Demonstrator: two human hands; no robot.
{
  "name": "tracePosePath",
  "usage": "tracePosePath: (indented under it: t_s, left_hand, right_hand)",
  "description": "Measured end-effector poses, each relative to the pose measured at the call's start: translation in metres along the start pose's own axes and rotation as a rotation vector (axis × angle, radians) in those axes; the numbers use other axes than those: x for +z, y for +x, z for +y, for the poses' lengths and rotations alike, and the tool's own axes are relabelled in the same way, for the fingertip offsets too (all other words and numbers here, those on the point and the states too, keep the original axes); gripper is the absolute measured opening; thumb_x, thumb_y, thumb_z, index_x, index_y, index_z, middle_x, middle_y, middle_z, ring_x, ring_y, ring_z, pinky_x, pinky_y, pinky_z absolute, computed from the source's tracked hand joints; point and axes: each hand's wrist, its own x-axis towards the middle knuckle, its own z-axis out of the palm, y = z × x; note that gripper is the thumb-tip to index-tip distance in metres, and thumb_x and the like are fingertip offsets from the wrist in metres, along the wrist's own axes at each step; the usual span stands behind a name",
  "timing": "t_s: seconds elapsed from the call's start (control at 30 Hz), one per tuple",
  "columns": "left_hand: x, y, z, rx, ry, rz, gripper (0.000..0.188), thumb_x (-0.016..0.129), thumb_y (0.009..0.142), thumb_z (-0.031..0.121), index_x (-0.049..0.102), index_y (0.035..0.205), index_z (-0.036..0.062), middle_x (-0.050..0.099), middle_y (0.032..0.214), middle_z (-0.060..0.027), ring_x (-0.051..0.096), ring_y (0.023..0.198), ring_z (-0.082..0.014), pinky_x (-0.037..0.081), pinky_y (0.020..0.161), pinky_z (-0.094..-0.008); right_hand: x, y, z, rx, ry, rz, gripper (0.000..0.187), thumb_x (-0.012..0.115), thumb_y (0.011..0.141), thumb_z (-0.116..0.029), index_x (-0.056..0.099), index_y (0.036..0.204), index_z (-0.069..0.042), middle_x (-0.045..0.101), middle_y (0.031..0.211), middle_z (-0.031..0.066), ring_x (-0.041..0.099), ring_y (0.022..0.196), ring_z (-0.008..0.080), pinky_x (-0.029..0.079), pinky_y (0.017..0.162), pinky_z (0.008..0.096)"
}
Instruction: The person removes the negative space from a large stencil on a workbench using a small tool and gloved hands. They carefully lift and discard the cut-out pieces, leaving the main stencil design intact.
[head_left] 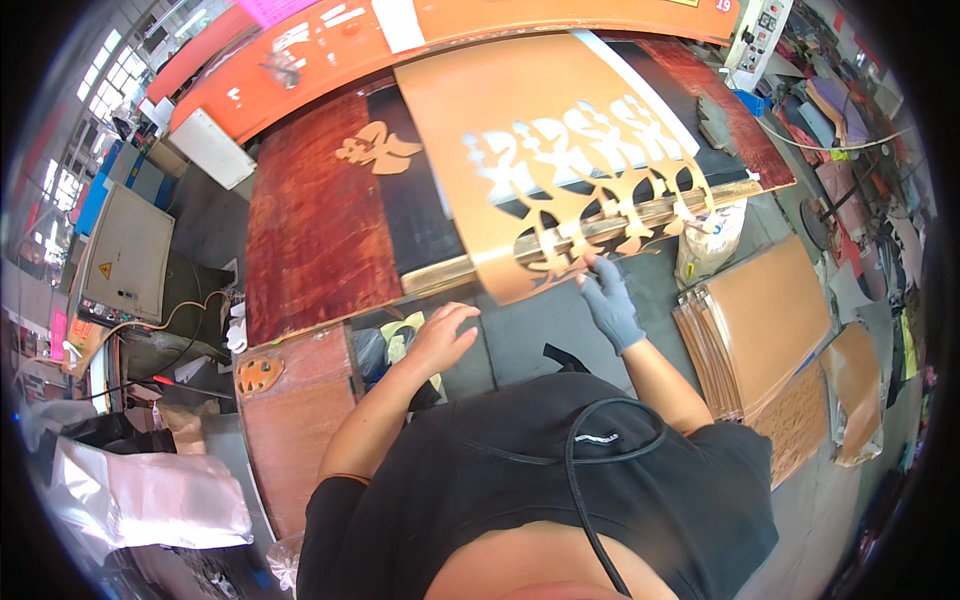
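A large tan sheet, leather-like, lies across the black strip of the press table, and its near end hangs over the front edge. Rows of shaped holes run through its right and near part, leaving a thin lattice. At that near edge my right hand, in a grey glove with bare fingertips, pinches the sheet. My bare left hand is held in the air left of the sheet's near corner, fingers loosely apart, holding nothing. Several cut tan pieces rest in a small cluster to the sheet's left.
An orange press beam spans the table's far side. The red-brown tabletop has a wooden front edge. Stacked tan sheets stand at right, near a white bag. A wooden board bears a cutting die at left.
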Motion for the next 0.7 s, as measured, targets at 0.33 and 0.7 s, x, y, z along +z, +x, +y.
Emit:
tracePosePath:
  t_s: [0.33, 0.7]
  left_hand:
    - [0.002, 0.123, -0.009, -0.189, 0.141, 0.522, 0.048, 0.063, 0.079, 0.02, 0.047, 0.122, 0.0038, 0.039, 0.132, -0.0202, 0.04, 0.121, -0.0362, 0.034, 0.101, -0.0408]
    - [-0.011, 0.21, -0.054, -0.376, 0.378, 0.582, 0.063, 0.056, 0.085, 0.037, 0.036, 0.132, 0.001, 0.03, 0.14, -0.0231, 0.03, 0.13, -0.0354, 0.028, 0.102, -0.0463]
  right_hand:
    - [-0.163, 0.098, 0.034, 0.135, 0.09, 0.168, 0.036, 0.058, 0.087, -0.012, 0.049, 0.12, 0.0, 0.051, 0.116, 0.0091, 0.048, 0.106, 0.0166, 0.039, 0.091, 0.029]
    - [-0.218, 0.235, 0.081, -0.049, -0.527, 0.349, 0.049, 0.059, 0.086, -0.026, 0.046, 0.122, 0.004, 0.047, 0.122, 0.0176, 0.046, 0.115, 0.0303, 0.038, 0.095, 0.0351]
